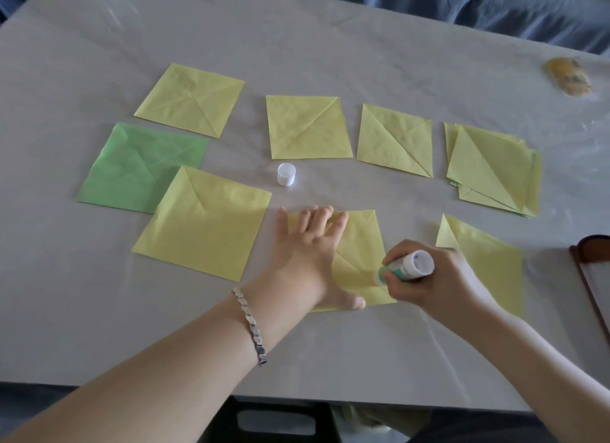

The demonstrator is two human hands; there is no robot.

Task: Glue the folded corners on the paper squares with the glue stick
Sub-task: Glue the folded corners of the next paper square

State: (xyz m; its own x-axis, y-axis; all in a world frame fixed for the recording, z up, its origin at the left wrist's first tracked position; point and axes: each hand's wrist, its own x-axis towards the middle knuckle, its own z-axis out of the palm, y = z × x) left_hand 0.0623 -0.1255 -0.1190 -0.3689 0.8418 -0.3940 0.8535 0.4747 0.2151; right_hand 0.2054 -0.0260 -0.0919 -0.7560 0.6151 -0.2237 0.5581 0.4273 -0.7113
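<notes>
Your right grip (429,279) curls round the glue stick (407,267), whose long axis slants down and leftward, tip on the yellow square (361,241) that your flat left grip (305,244) pins to the bench (99,294).

Grey table (330,39): yellow paper squares (307,129), 1 green sq. (132,168), white cap (286,174).

Matt creased paper squares (307,127); glossy plastic table cover (363,39).

Soft, dim daylight casts only faint shadows. Pale glare streaks the plastic table cover (567,135) toward two o'clock. The edges bow and blur slightly.
</notes>
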